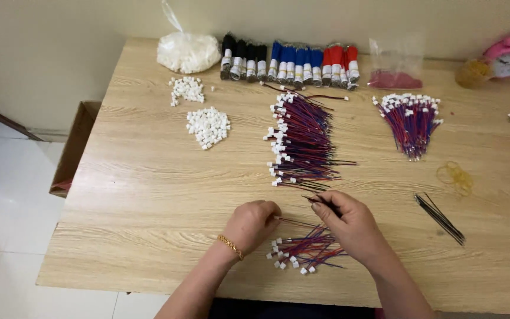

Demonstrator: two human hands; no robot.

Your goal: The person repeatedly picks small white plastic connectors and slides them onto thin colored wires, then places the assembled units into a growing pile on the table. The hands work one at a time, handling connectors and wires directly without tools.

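Head view: left hand (254, 223) and right hand (349, 224) pinch thin wires (311, 248).

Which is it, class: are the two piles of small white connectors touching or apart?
Apart. The head view shows bare tabletop between the upper pile and the lower pile.

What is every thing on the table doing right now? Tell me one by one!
left hand: closed, pinching a thin wire
right hand: closed on dark wires
small wire bunch: loose, lying under the hands
long wire row: laid out side by side
fanned wire bunch: gathered, lying flat
white connector piles: loose heaps
wire bundles: bound, lined up
white bag: full, closed
black wires: loose
rubber bands: unused, lying flat
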